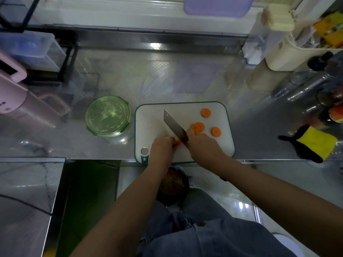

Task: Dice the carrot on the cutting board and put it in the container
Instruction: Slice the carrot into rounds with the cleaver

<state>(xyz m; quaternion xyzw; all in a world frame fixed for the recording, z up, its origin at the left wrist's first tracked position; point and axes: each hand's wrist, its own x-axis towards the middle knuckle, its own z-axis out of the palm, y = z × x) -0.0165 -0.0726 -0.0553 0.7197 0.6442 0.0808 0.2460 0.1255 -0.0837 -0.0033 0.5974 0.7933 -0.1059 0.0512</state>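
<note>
A white cutting board (219, 145) with a green rim lies at the counter's front edge. Several round orange carrot slices (205, 112) are scattered over its right half. My left hand (162, 146) holds down a small carrot piece (179, 142) near the board's front, fingers curled on it. My right hand (203, 144) grips the handle of a cleaver (173, 123), whose blade points away to the upper left and rests by the carrot piece. A round green container (107, 115) with clip tabs stands to the left of the board.
A pink appliance (13, 93) sits at the far left. Bottles (319, 86) and a cream holder (289, 52) crowd the right side, with a yellow and black cloth (313, 142) near the counter edge. A purple board (217, 5) leans at the back.
</note>
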